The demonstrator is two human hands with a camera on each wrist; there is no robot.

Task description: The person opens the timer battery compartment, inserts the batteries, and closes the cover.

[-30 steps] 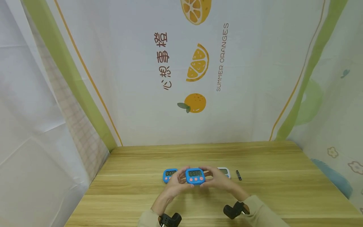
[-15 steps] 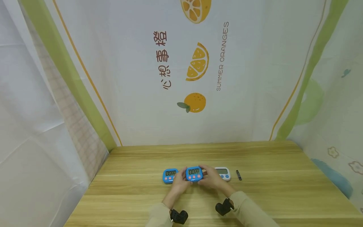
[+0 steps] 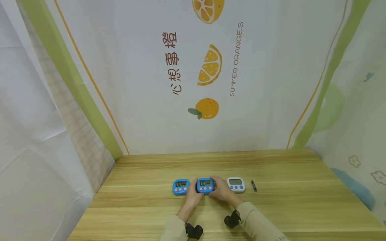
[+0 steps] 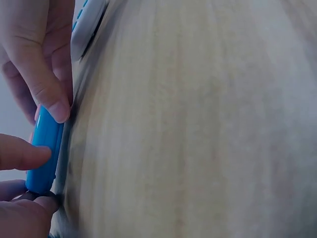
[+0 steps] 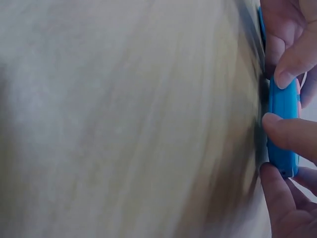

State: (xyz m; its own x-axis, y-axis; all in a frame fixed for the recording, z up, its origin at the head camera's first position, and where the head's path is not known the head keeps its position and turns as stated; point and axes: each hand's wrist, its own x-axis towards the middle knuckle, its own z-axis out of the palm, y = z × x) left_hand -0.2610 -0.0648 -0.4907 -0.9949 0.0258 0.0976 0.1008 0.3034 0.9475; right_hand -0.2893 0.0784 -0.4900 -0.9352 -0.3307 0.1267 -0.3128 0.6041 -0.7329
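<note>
Between my two hands is a blue digital timer (image 3: 205, 186) with a grey display and three pink buttons. My left hand (image 3: 193, 195) grips its left end and my right hand (image 3: 222, 189) its right end, thumbs along the near edge. In the left wrist view the blue timer (image 4: 45, 148) shows edge-on, close over the wood. The right wrist view has fingers of both hands on the timer (image 5: 284, 126). A second blue timer (image 3: 181, 186) lies just left of my left hand. Right of my right hand lies a white timer (image 3: 236, 184) with blue buttons.
A small dark cylinder (image 3: 254, 185), shaped like a battery, lies right of the white timer. All of this is on a wooden table (image 3: 144, 214). A white curtain (image 3: 259, 127) with orange prints hangs behind its far edge.
Both hands have lowered the blue timer toward the table and shifted it slightly left. The white timer and the left blue timer, partly covered before, now show fully.
</note>
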